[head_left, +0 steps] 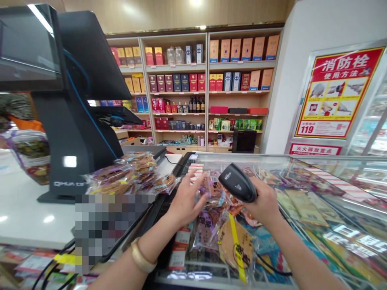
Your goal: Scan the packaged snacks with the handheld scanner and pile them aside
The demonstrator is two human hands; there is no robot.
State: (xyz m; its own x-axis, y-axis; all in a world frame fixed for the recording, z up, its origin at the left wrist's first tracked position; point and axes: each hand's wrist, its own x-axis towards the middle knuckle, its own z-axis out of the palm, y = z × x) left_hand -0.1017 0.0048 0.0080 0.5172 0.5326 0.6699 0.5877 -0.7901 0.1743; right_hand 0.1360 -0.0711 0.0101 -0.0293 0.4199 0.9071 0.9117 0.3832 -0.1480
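Observation:
My right hand is wrapped round the handle of a black barcode scanner, held above the glass top of a display freezer. My left hand has its fingers spread, close beside a clear packet of brown biscuits with a barcode label; whether the fingertips touch it I cannot tell. Nearer me lies a packet with a large round biscuit and a yellow strip. Between them is a purple-printed packet. The scanner hides part of the packets behind it.
A pile of biscuit packets sits on the counter at left, beside a black checkout terminal. A jar stands at its far side. The glass freezer top stretches right. Shelves of boxes line the back wall.

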